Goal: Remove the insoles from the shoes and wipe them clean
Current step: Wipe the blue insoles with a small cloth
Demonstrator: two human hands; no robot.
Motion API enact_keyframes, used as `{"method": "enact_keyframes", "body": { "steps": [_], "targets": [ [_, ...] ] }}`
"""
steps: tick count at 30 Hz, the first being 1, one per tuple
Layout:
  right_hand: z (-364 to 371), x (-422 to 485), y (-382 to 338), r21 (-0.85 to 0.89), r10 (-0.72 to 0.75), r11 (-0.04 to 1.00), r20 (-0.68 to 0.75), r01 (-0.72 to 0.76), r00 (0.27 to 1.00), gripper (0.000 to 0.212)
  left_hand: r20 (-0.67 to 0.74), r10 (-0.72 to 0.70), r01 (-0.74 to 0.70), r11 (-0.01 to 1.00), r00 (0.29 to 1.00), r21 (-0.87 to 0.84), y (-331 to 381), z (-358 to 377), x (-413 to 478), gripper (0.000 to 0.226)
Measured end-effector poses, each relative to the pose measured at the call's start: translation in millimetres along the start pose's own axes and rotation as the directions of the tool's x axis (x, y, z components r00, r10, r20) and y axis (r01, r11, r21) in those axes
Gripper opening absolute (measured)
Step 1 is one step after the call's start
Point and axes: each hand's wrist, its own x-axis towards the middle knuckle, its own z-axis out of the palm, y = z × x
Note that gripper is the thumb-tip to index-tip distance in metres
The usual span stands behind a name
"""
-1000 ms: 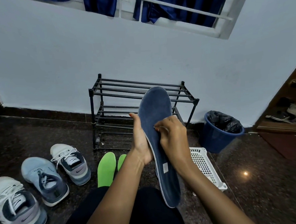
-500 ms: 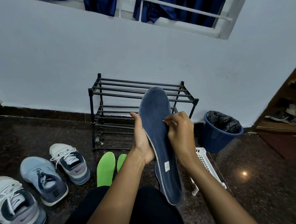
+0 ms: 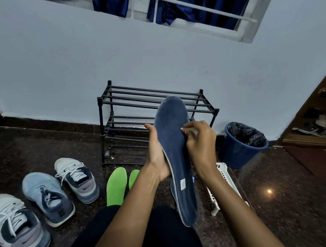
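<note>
Three shoes sit on the dark stone floor (image 3: pixel 16 147) at the left, heels toward the person: a white and grey shoe (image 3: pixel 17 225) is nearest, a light blue shoe (image 3: pixel 46 197) is just beside it, and a second white shoe (image 3: pixel 77 178) is farther back. To their right two green insoles (image 3: pixel 116 185) lie flat side by side, their near ends hidden by the person's black-clad lap (image 3: pixel 146 237) and left forearm. Behind them a black two-shelf rack (image 3: pixel 130 98) stands against the pale wall. In front of the rack the left hand (image 3: pixel 157 158) holds a blue insole (image 3: pixel 176 151) up in the air. Its palm is against the insole's left edge, the thumb points up along that edge, and the fingers are hidden behind the insole. The insole is nearly upright, with its toe end up across the rack's shelves and its heel end down over the lap. Its cloth face is turned to the person, and a small white label (image 3: pixel 183 184) sits near the heel. The right hand (image 3: pixel 201 144) is at the insole's right edge below the toe part, its fingers curled and pinching a white scrap (image 3: pixel 187 130) against the blue surface. Whether the scrap is cloth or tissue cannot be told. Behind the right forearm a white plastic basket (image 3: pixel 225 176) lies tipped on the floor. Beyond it, near the wall, stands a blue bin (image 3: pixel 238 153) lined with a black bag. At the far right is an open wooden cupboard (image 3: pixel 312 141); the things on its shelf are too blurred to name.
</note>
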Motion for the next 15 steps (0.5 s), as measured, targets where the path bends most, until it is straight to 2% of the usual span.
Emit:
{"method": "enact_keyframes", "body": {
  "steps": [8, 15],
  "targets": [
    [4, -18, -5, -0.005, -0.129, 0.992, 0.058, 0.129, 0.99, 0.018, 0.017, 0.008, -0.007, 0.997, 1.0, -0.07, 4, 2, -3, 0.084],
    [-3, 3, 3, -0.004, -0.006, 1.0, -0.004, 0.006, 1.0, 0.016, 0.018, -0.031, 0.032, 0.998, 0.999, -0.054, 2, 4, -5, 0.087]
  ]
}}
